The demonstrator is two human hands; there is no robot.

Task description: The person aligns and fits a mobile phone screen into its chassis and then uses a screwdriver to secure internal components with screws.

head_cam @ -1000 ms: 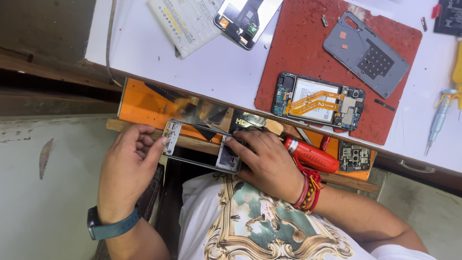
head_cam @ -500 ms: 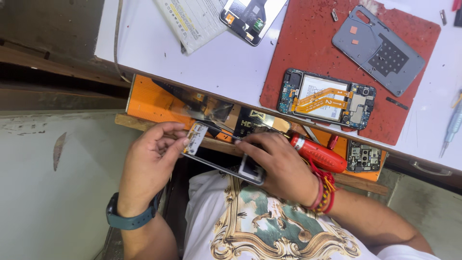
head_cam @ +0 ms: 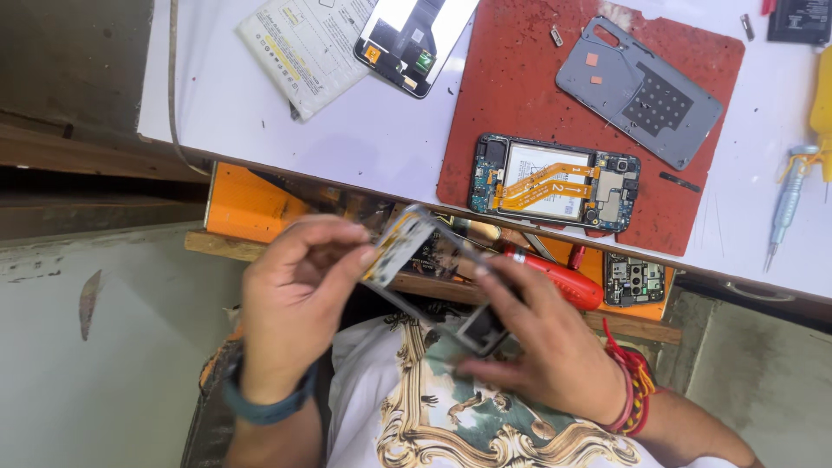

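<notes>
My left hand (head_cam: 295, 303), with a dark band on the wrist, pinches the upper end of a thin phone frame (head_cam: 414, 247) between thumb and fingers. My right hand (head_cam: 546, 347), with red threads on the wrist, grips the frame's lower end and also holds a red-handled screwdriver (head_cam: 563, 282). The frame is tilted and held over my lap, just below the table's edge. On the red mat (head_cam: 511, 78) above lie an opened phone (head_cam: 555, 182) with an orange flex cable, and a grey back cover (head_cam: 641, 91).
A screen assembly (head_cam: 416, 35) and a white printed sheet (head_cam: 303, 43) lie on the white table (head_cam: 390, 130). A blue screwdriver (head_cam: 784, 204) lies at the right. Under the edge, an open orange drawer (head_cam: 251, 204) holds small parts, among them a circuit board (head_cam: 637, 279).
Both hands have lifted the phone frame away from the drawer's edge and tilted it, left end higher. The hands now appear larger and closer in view.
</notes>
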